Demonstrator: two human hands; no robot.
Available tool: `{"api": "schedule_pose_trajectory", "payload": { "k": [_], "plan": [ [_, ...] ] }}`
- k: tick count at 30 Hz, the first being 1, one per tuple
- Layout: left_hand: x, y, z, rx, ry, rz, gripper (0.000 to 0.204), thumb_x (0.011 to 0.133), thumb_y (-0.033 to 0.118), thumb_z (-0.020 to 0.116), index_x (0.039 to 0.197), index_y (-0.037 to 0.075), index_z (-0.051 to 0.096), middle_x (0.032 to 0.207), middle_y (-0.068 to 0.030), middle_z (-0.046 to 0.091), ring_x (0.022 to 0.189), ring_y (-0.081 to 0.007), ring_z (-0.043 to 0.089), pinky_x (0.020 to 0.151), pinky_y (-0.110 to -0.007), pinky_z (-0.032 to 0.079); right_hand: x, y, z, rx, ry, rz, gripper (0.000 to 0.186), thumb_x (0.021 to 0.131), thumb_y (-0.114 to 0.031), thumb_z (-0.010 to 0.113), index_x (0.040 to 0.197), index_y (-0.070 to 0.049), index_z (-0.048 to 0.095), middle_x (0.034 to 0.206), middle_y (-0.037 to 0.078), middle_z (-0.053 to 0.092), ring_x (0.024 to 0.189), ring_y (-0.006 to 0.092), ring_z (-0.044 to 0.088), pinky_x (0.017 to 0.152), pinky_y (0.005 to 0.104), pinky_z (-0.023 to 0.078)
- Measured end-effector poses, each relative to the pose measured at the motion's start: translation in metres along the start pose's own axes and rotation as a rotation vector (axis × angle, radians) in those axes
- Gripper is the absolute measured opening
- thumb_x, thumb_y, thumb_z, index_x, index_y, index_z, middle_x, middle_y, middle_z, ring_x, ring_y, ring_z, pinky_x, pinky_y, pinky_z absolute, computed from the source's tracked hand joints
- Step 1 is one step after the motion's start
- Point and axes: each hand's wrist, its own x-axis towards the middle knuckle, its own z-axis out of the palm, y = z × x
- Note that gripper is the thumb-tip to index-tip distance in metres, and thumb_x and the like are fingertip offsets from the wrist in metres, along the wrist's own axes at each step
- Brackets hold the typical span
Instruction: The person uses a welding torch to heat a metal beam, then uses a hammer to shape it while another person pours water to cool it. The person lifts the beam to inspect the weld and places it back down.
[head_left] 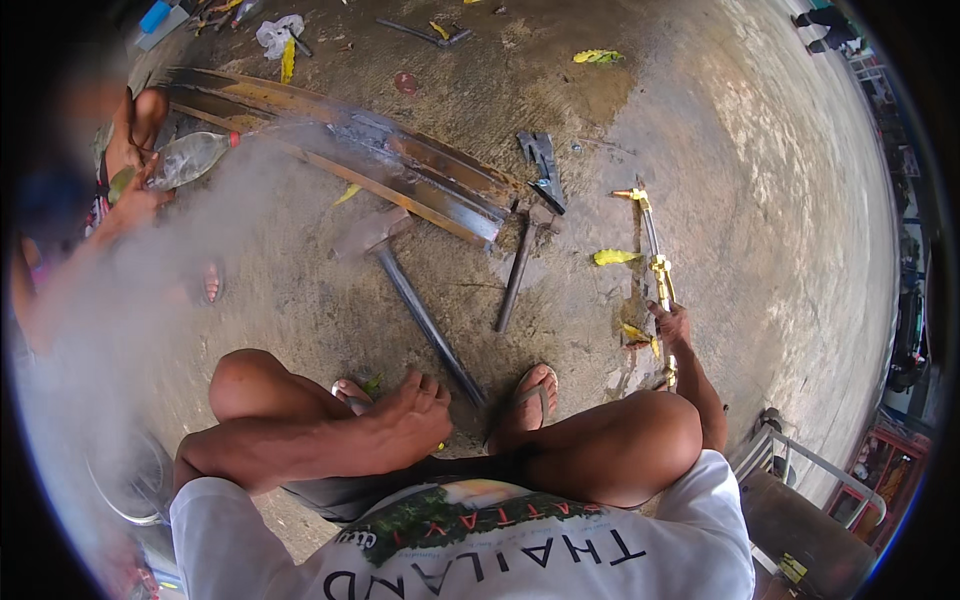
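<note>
My right hand [672, 322] grips a long brass-and-steel cutting torch [660, 268] pointing forward. My left hand [410, 415] is beside my left knee, fingers curled; what lies inside them is hidden. Near it lies a sledgehammer [430, 332] with a long steel handle, and right of that a smaller hammer [518, 275]. Farther forward, rusty steel beams [430, 170] lie on the concrete, partly wet, beside a dark bent metal piece [540, 170]. At the left, a co-worker's hand [140, 200] holds a plastic bottle [195, 155] toward the beams, through white steam or smoke.
Yellow leaves [614, 256] and a white plastic bag [278, 35] are scattered on the concrete floor [780, 220]. A metal frame [820, 470] stands behind my right arm, a round metal object [125, 475] at lower left. Another person [830, 25] is at the far top right.
</note>
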Motion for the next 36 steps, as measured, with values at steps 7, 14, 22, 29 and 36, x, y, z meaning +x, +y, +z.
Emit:
{"api": "schedule_pose_trajectory", "payload": {
  "k": [7, 14, 22, 29, 36],
  "plan": [
    [0.012, -0.008, 0.029, 0.039, 0.096, 0.012, 0.019, 0.068, 0.026, 0.066, 0.07, 0.008, 0.069, 0.085, -0.0053, 0.059, 0.087, -0.0215, 0.055, 0.078, -0.036, 0.038, -0.004, 0.004, 0.005, -0.782, 0.154, -0.16, 0.059, 0.088, -0.056, 0.06, 0.099, 0.001, 0.064, 0.092, 0.029, 0.066, 0.09, 0.049, 0.064, 0.074, 0.0548, 0.05],
    [0.015, -0.015, 0.013, -0.109, 0.064, -0.055, 0.021, 0.07, 0.023, 0.066, 0.075, 0.004, 0.072, 0.086, -0.0079, 0.061, 0.088, -0.0236, 0.057, 0.078, -0.037, 0.041, -0.005, 0.007, -0.005, -0.996, -0.009, 0.129, 0.062, 0.089, -0.058, 0.059, 0.111, -0.001, 0.068, 0.113, 0.026, 0.068, 0.107, 0.0416, 0.065, 0.089, 0.0502, 0.052],
    [0.008, -0.022, 0.011, -0.061, 0.073, -0.049, 0.022, 0.079, 0.022, 0.064, 0.085, 0.003, 0.074, 0.088, -0.0123, 0.068, 0.093, -0.0258, 0.062, 0.077, -0.04, 0.043, -0.005, -0.025, -0.027, -1.242, -0.259, 0.266, 0.052, 0.082, -0.045, 0.074, 0.109, -0.001, 0.071, 0.115, 0.023, 0.069, 0.11, 0.0376, 0.066, 0.09, 0.0472, 0.054],
    [0.008, -0.026, 0.0, -0.028, -0.004, -0.057, 0.028, 0.081, 0.025, 0.062, 0.09, 0.001, 0.075, 0.095, -0.0161, 0.07, 0.1, -0.0301, 0.063, 0.084, -0.041, 0.044, 0.035, -0.188, 0.036, -0.791, 0.006, -0.466, 0.042, 0.084, -0.044, 0.071, 0.092, -0.003, 0.072, 0.088, 0.022, 0.071, 0.087, 0.0399, 0.07, 0.077, 0.0473, 0.053],
    [0.014, -0.032, 0.013, 0.023, 0.02, -0.158, 0.026, 0.074, 0.021, 0.068, 0.09, 0.003, 0.076, 0.1, -0.0121, 0.067, 0.1, -0.026, 0.059, 0.082, -0.039, 0.042, 0.1, -0.238, 0.184, -0.711, -0.085, -0.591, 0.058, 0.081, -0.052, 0.075, 0.097, 0.003, 0.069, 0.094, 0.026, 0.07, 0.094, 0.0388, 0.069, 0.082, 0.0451, 0.053]
  ]
}}
